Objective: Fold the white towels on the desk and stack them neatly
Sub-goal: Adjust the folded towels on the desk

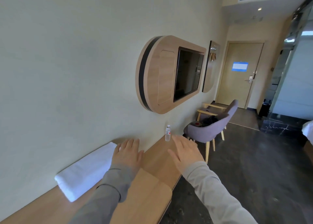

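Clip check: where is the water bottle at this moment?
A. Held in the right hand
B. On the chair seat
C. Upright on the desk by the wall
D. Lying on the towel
C: the bottle stands upright on the desk by the wall, just beyond the right hand, which is open and holds nothing.

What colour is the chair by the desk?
The chair is greyish purple with light wooden legs, seen in the head view.
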